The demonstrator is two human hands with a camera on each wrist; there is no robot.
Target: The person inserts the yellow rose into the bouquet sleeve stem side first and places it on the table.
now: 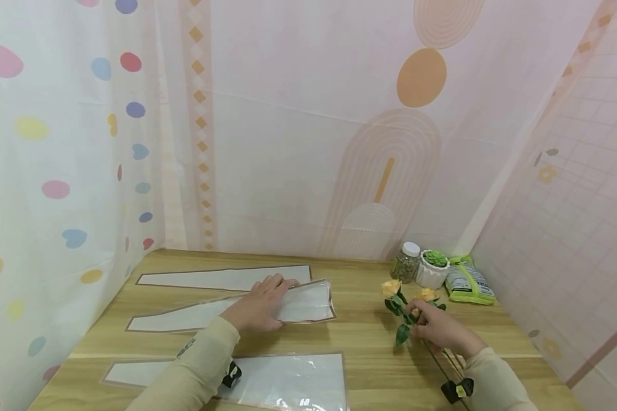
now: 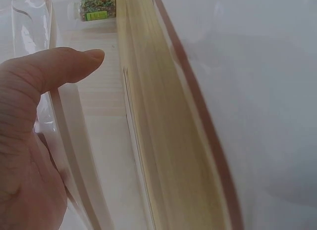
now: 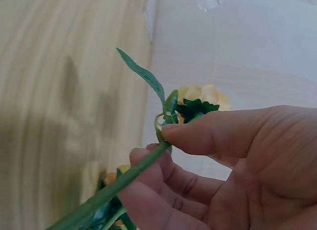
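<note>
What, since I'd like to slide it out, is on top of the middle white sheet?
The left hand lies across the middle sheet, both ends showing. The part beneath the hand cannot be seen, nor whether any finger reaches underneath.

Two hands: one left hand [image 1: 259,302], one right hand [image 1: 446,329]. Three brown-edged white sheets [image 1: 308,304]: one under the left hand, one just beyond it, one nearer the person. At the right hand's grip, at least three yellow-orange blooms [image 1: 391,287]; running from it towards the person, at least two stems [image 3: 111,188]. Beyond that grip, one lidded jar [image 1: 405,269], one potted plant [image 1: 432,277], one green-edged bag [image 1: 469,285]
</note>
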